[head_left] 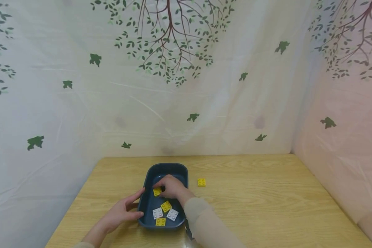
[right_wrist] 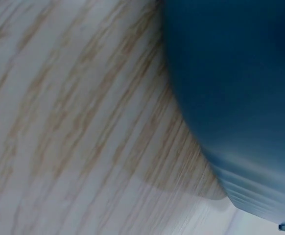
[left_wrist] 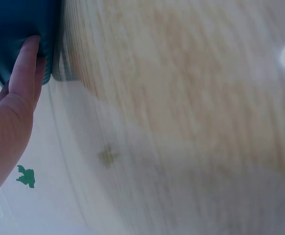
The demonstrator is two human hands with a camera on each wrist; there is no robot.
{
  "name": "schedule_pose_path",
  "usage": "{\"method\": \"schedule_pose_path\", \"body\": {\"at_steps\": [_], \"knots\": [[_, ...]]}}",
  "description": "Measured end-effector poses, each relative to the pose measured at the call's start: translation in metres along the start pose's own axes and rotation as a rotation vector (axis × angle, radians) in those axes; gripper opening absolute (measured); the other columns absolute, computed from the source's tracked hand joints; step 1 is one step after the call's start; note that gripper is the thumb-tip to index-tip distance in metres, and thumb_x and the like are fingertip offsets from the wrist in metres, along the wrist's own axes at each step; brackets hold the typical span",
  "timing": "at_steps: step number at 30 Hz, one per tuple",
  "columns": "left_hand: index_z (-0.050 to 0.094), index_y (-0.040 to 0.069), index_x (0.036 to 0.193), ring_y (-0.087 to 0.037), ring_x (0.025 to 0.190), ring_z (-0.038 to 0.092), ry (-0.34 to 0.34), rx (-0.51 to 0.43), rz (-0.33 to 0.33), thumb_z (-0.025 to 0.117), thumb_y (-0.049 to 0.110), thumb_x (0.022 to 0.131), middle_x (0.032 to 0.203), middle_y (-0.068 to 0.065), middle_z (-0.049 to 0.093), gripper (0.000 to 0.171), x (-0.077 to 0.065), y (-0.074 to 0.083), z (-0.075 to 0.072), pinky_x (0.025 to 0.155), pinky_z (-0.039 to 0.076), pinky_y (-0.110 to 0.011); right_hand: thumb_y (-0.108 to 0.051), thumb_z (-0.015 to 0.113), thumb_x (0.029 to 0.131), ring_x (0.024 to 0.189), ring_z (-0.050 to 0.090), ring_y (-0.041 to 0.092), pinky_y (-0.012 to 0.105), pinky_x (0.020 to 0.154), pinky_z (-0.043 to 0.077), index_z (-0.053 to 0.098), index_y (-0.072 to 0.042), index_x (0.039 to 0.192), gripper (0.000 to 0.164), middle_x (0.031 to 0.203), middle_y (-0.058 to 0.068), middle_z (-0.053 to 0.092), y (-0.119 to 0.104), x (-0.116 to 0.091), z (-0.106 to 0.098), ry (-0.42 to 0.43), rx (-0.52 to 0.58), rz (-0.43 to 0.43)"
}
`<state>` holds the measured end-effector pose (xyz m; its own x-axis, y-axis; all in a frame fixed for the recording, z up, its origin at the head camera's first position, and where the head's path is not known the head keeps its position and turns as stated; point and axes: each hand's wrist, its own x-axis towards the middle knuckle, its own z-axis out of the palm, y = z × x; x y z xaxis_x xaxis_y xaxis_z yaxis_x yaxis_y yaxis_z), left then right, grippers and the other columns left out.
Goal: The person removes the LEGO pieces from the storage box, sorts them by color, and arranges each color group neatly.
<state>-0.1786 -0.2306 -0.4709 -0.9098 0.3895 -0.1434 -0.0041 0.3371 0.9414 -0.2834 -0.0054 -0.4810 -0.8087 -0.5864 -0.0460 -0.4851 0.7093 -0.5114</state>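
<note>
A dark blue rectangular tray (head_left: 145,203) stands on the wooden table. Inside it, my right hand (head_left: 172,187) pinches a yellow toy brick (head_left: 156,192) between thumb and fingers, near the tray's left wall. Closer to me in the tray lie two white bricks (head_left: 157,213) and two more yellow bricks (head_left: 166,206). My left hand (head_left: 121,213) touches the tray's left side with straight, spread fingers and thumb. The left wrist view shows a finger of that hand (left_wrist: 15,105) against the outer wall. Only tray wall (right_wrist: 240,107) and table appear in the right wrist view; the right hand is outside it.
One yellow brick (head_left: 201,182) lies on the table (head_left: 266,199) to the right of the tray. A pale curtain (head_left: 204,134) printed with leaves and branches hangs behind the table and along both sides. A dark strap-like thing (head_left: 188,230) shows beneath the right forearm.
</note>
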Motion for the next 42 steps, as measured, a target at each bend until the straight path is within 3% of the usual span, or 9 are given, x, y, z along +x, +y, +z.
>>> {"method": "schedule_pose_path", "body": {"at_steps": [8, 15, 28, 42], "knots": [[0.025, 0.011, 0.158, -0.051, 0.132, 0.041, 0.006, 0.009, -0.003, 0.07, 0.017, 0.093, 0.159, -0.025, 0.022, 0.079, 0.0, 0.0, 0.001, 0.106, 0.036, -0.061, -0.019, 0.079, 0.086, 0.115, 0.053, 0.006, 0.032, 0.105, 0.042, 0.075, -0.033, 0.115, 0.033, 0.113, -0.019, 0.067, -0.001, -0.001, 0.001, 0.02, -0.055, -0.016], [0.026, 0.012, 0.157, -0.051, 0.131, 0.041, 0.008, 0.019, -0.001, 0.071, 0.018, 0.092, 0.158, -0.026, 0.022, 0.079, -0.001, -0.001, 0.001, 0.106, 0.035, -0.062, -0.017, 0.078, 0.087, 0.116, 0.057, 0.007, 0.032, 0.103, 0.044, 0.074, -0.029, 0.119, 0.034, 0.116, -0.016, 0.068, -0.002, -0.001, -0.001, 0.042, 0.032, -0.032], [0.025, 0.014, 0.158, -0.051, 0.131, 0.042, 0.01, 0.008, 0.003, 0.072, 0.017, 0.091, 0.158, -0.028, 0.022, 0.082, 0.001, -0.001, 0.0, 0.105, 0.037, -0.061, -0.019, 0.077, 0.088, 0.108, 0.058, 0.006, 0.028, 0.099, 0.046, 0.072, -0.025, 0.122, 0.035, 0.116, -0.012, 0.067, -0.005, -0.01, -0.015, 0.075, 0.061, -0.102], [0.024, 0.013, 0.158, -0.052, 0.131, 0.041, 0.004, 0.005, 0.004, 0.072, 0.017, 0.091, 0.159, -0.027, 0.02, 0.082, 0.001, -0.001, 0.001, 0.106, 0.035, -0.062, -0.018, 0.075, 0.09, 0.111, 0.058, 0.008, 0.027, 0.099, 0.046, 0.069, -0.018, 0.128, 0.038, 0.119, -0.008, 0.067, 0.007, -0.034, -0.035, 0.13, 0.111, -0.232]]}}
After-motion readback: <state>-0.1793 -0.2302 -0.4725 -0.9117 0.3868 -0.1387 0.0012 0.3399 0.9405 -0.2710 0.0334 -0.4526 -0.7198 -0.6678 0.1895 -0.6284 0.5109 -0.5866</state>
